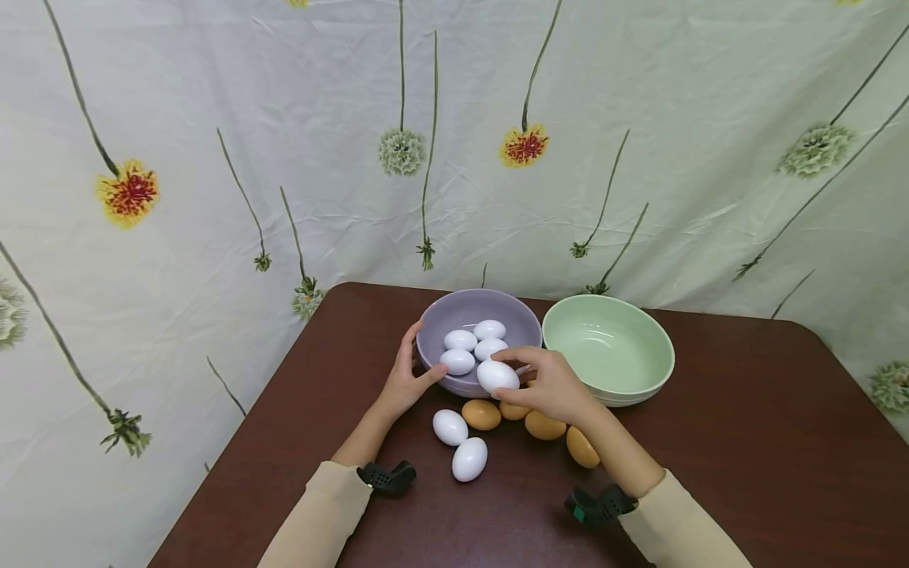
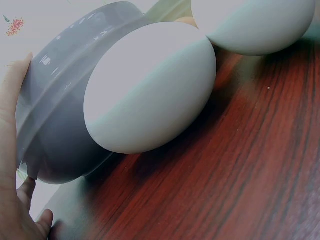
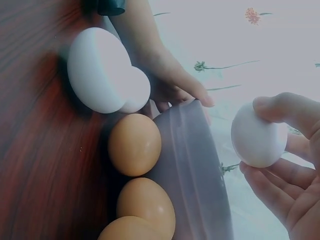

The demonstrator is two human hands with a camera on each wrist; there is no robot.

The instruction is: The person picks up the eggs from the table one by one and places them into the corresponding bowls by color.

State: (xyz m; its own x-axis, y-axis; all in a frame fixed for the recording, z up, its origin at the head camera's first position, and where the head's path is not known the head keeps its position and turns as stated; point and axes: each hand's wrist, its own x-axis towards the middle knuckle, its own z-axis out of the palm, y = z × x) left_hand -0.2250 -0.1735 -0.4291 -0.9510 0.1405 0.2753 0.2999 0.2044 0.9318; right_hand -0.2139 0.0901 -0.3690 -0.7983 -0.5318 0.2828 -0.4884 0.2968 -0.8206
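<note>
A purple bowl (image 1: 521, 315) holds several white eggs (image 1: 460, 340). The left hand (image 1: 406, 385) grips its left side, the thumb over the near rim and the fingers along the outer wall. Between thumb and fingers the right hand (image 1: 554, 386) pinches a white egg (image 1: 498, 377) above the bowl's near right rim; the right wrist view shows this egg (image 3: 256, 135) held clear of the bowl (image 3: 187, 150). Two white eggs (image 1: 450, 427) (image 1: 469, 459) lie on the table in front, beside several brown eggs (image 1: 481, 414).
A pale green bowl (image 1: 611, 347) stands right of the purple one, with no eggs visible inside. The dark red-brown table (image 1: 753, 426) extends right. Behind it hangs a white cloth (image 1: 341, 142) printed with flowers. Each wrist wears a black device.
</note>
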